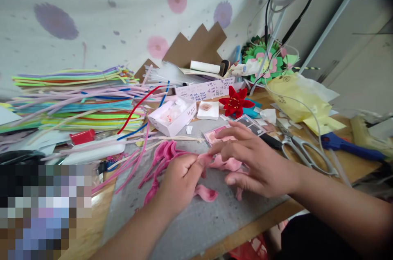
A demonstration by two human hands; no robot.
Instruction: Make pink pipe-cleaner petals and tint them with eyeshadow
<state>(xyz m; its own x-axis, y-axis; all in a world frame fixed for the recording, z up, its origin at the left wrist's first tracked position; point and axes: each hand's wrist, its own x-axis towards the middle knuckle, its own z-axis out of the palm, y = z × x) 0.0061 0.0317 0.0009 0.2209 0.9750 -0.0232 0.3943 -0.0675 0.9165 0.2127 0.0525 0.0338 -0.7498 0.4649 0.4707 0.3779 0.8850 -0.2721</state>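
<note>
My left hand (181, 178) is closed in a pinch on a pink pipe-cleaner petal piece (225, 164) over the grey cutting mat (184, 227). My right hand (254, 159) meets it from the right, fingers mostly stretched out, with the index finger and thumb touching the same pink piece. More looped pink petals (164, 153) lie just left of my left hand, and one loose pink loop (206, 193) lies under my hands.
A stack of coloured pipe cleaners (76, 96) fills the left. A white box (172, 117), a red flower (235, 102), scissors (302, 149), a blue glue gun (350, 146) and a yellow bag (294, 96) lie around the mat. A blurred patch covers the lower left.
</note>
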